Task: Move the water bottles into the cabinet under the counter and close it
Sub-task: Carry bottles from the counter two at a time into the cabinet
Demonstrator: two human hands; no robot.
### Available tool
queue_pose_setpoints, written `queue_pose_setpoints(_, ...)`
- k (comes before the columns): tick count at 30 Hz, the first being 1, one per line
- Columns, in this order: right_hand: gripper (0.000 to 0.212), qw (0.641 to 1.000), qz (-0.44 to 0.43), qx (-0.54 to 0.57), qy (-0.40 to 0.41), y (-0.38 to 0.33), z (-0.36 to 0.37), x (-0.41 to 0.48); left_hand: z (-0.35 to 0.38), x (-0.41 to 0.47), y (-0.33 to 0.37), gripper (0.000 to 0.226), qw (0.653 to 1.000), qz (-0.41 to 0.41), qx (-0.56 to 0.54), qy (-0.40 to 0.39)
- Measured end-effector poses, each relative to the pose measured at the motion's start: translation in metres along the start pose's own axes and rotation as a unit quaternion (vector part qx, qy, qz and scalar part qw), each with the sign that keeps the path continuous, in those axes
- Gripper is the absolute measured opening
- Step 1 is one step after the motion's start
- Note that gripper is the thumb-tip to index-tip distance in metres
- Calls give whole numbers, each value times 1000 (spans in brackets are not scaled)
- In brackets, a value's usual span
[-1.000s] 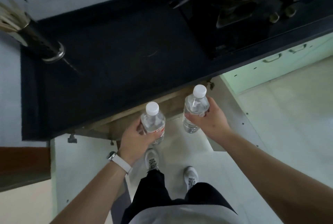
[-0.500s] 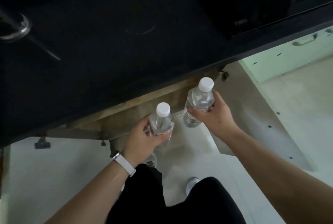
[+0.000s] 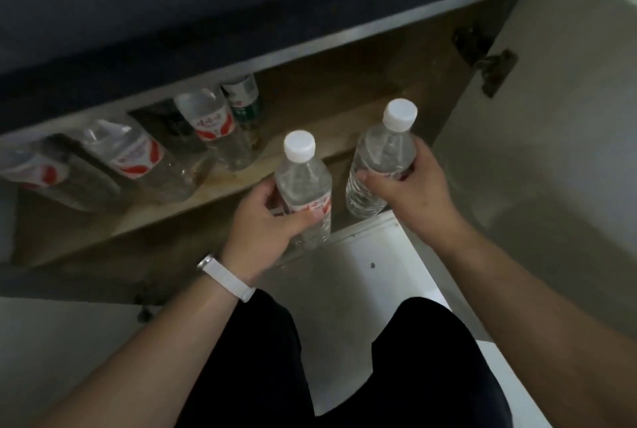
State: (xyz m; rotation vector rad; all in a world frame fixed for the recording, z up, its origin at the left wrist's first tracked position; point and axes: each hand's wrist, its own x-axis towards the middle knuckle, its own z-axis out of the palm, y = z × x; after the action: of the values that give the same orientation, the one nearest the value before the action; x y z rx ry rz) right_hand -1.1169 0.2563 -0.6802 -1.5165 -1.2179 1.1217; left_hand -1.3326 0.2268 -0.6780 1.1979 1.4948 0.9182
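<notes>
I hold two clear water bottles with white caps, both upright, in front of the open cabinet. My left hand [image 3: 265, 220] grips the left bottle [image 3: 303, 183] around its red-and-white label. My right hand [image 3: 403, 186] grips the right bottle [image 3: 382, 151] at its middle. The cabinet shelf [image 3: 144, 220] under the dark counter [image 3: 172, 14] lies just beyond the bottles. Several other bottles [image 3: 138, 155] with red-and-white labels stand in a row on the shelf's left part.
The right cabinet door [image 3: 558, 117] stands swung open with a dark hinge [image 3: 493, 69] at its top. The left door [image 3: 62, 358] is open at the lower left. A green-labelled bottle [image 3: 244, 103] stands at the shelf's back. My knees in black trousers fill the bottom.
I have crouched lower, so the cabinet's inside and its row of bottles came into sight. Both bottles moved down and closer to the shelf. The counter top slid out of view.
</notes>
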Motion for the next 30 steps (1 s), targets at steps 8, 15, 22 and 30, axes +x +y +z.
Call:
queue_pose_setpoints(8,64,997,-79,11,0,13,4,26,9,31,-6,56,996,77,-42,29)
queue_pose_setpoints(15,59,992,-120,30,13,-8,-1,49,13,67,18,48,985,150,-61,57)
queue_pose_setpoints(22,58,991,-123,33,40,-23,-4,82,22,101,31,49,982,167,-71,58)
queue_pose_setpoints(30,58,993,-112,35,25,-21,-1,117,26,132,31,54,981,165,-69,71)
